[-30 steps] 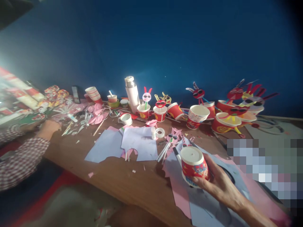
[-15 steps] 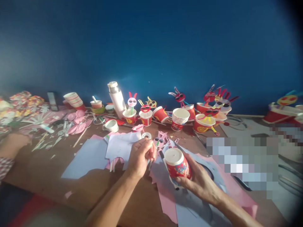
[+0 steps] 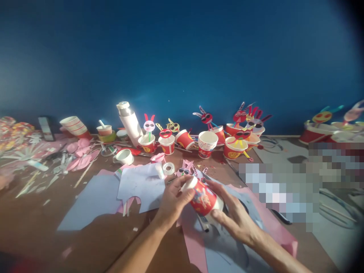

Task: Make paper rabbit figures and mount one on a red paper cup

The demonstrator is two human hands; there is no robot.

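Observation:
A red printed paper cup (image 3: 203,198) lies tilted between my two hands, above the sheets on the table. My left hand (image 3: 175,199) grips its white base end, thumb on the side. Around the other end curve the fingers of my right hand (image 3: 234,210). Just beyond the cup lie a pink paper face with dark glasses (image 3: 184,171) and a roll of clear tape (image 3: 168,168). White paper (image 3: 139,185) with a cut-out edge is left of my left hand. Beneath my right hand spread grey-blue and pink sheets (image 3: 196,242).
Along the blue wall stand red paper cups with paper faces (image 3: 146,143), a stack of cups (image 3: 207,142) and a white thermos (image 3: 131,123). A white mug (image 3: 124,157), pink paper pieces (image 3: 82,153) and scraps are at the left. Another person's blurred hand (image 3: 5,180) shows at the left edge.
My left hand has come over to the cup and taken hold of its base end. The cup has tipped leftward. The view has turned slightly right.

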